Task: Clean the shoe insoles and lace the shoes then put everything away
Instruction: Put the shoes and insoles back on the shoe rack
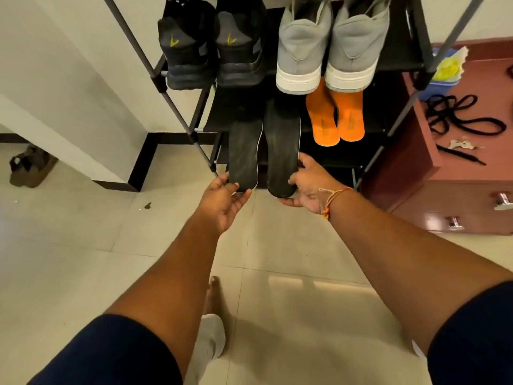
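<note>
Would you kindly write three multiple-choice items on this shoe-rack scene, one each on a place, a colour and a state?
1. Where do the grey shoes stand?
A. on the floor
B. on the rack's upper shelf
C. on the cabinet

2. What colour are the insoles below them?
A. orange
B. blue
C. white

3. What is the left hand doing?
A. hanging idle
B. holding a lace
C. gripping a black insole

Key: B, they sit beside the black shoes; A, both are bright orange; C, its fingers curl round the heel end.
</note>
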A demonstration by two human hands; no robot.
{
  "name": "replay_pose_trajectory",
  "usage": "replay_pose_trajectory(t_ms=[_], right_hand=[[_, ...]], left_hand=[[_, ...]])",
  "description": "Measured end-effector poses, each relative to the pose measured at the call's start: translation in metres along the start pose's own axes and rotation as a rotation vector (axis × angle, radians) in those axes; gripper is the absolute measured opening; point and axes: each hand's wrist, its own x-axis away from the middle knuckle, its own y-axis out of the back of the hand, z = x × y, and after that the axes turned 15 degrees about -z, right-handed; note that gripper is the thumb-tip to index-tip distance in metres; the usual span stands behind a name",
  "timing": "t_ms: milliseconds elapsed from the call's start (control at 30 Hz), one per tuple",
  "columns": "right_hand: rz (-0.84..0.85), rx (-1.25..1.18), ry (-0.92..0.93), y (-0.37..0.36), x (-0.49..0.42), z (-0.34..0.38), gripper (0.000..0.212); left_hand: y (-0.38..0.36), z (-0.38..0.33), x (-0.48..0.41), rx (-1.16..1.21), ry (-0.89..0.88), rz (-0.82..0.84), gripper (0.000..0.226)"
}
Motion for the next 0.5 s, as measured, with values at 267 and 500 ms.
replay_pose_trajectory(t_ms=[267,500], right_hand=[[-0.133,-0.234,0.076,-0.052,-0.074,0.024,0.012],[-0.292,-0.075,0.103,-0.063,-0.117,0.018,0.014]], left_hand=[[-0.046,-0.038,-0.072,-0.009,-0.114,-0.049,0.03],[-0.072,-0.03,-0.119,-0.167,-0.231,-0.097,0.036]])
